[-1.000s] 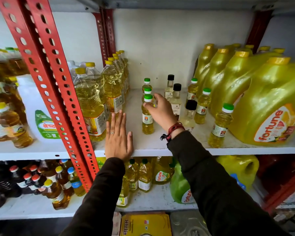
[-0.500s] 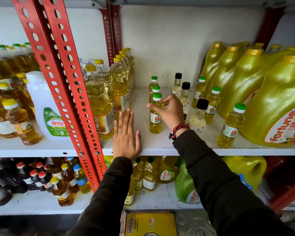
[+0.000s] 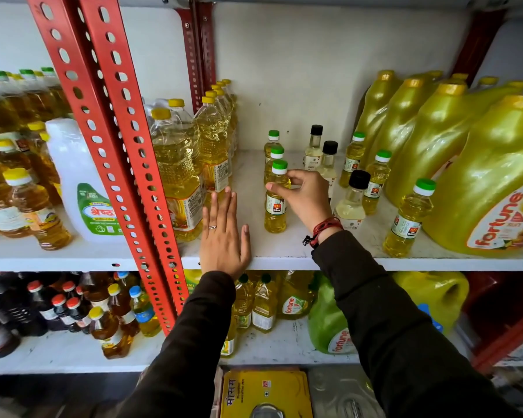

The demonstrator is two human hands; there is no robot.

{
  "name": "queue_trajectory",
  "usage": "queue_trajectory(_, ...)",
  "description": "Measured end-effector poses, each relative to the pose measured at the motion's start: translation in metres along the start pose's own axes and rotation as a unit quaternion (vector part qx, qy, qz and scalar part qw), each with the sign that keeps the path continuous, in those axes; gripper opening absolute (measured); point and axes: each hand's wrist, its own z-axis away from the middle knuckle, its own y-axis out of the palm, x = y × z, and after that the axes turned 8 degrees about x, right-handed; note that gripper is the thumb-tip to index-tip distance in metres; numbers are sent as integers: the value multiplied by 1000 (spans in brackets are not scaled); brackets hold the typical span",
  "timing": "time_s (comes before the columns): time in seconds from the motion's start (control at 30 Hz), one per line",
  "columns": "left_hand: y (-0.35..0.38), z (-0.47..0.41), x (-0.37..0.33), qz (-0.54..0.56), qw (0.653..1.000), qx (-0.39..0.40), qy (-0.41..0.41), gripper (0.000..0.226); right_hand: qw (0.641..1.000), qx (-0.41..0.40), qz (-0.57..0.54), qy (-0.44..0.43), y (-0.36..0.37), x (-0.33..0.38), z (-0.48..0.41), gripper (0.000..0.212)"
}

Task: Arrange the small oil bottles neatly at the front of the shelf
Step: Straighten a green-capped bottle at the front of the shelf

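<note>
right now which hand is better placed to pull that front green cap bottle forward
Right. The right hand already has its grip around the neck of the front green-cap bottle, while the left hand lies flat on the shelf edge beside it.

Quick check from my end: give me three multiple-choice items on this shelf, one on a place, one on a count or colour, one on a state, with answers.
1. Where is the left hand?
A. Flat on the shelf edge
B. On a black cap
C. On the lower shelf

2. How many black-capped bottles are on this shelf?
A. One
B. Three
C. Five

3. What is the right hand doing?
A. Hanging free
B. Gripping the front green-capped bottle
C. Lifting a jug

Answers:
1 A, palm down at the edge.
2 B, three black caps show, the nearest here.
3 B, fingers wrap its neck.
</note>
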Motion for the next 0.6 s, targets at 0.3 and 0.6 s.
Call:
queue_trajectory(0.3,0,0,0,-2,1000,-2,-3,71,1000,-8,26,-14,-8,13,38,40)
queue_trajectory(0.6,1,0,1,-6,1000,1,-4,71,1000,-7,26,-8,-14,19,62,40)
